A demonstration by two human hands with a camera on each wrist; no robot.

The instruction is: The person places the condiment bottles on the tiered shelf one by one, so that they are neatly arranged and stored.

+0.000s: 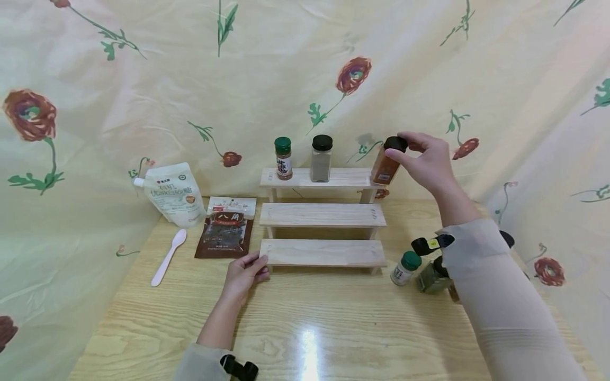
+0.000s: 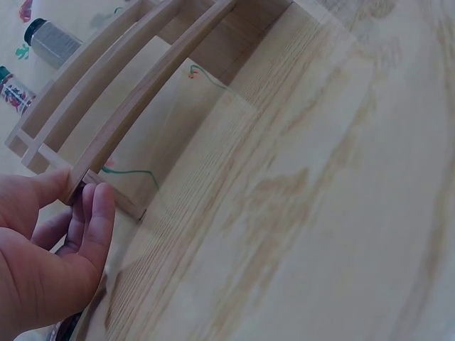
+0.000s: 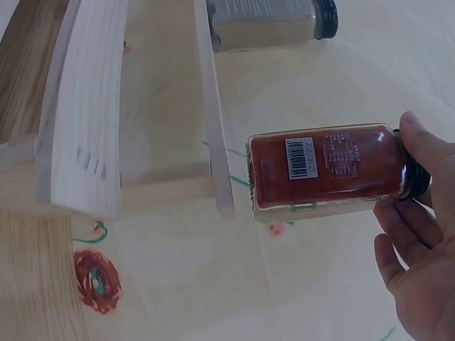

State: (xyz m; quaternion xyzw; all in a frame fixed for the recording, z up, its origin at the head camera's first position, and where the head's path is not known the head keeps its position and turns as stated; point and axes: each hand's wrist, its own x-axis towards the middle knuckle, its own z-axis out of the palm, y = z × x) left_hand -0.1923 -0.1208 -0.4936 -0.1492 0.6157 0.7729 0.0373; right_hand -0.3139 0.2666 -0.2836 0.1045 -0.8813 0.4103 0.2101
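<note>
My right hand (image 1: 426,159) grips a glass spice jar of red-brown powder (image 3: 323,170) by its black lid. The jar tilts slightly at the right end of the top tier of a three-step wooden rack (image 1: 324,214). In the right wrist view a small gap shows between the jar's base and the shelf edge. On that tier stand a green-capped spice bottle (image 1: 284,159) and a black-lidded jar of pale contents (image 1: 321,159). Thumb and fingers of my left hand (image 1: 243,278) pinch the left front corner of the lowest shelf (image 2: 142,106).
Left of the rack lie a brown packet (image 1: 225,230) and a white plastic spoon (image 1: 170,256), with a white spouted pouch (image 1: 173,194) behind. Right of it are a green-capped bottle (image 1: 405,269) and a jar of green contents (image 1: 432,278), partly behind my right sleeve. Flowered cloth hangs at the back.
</note>
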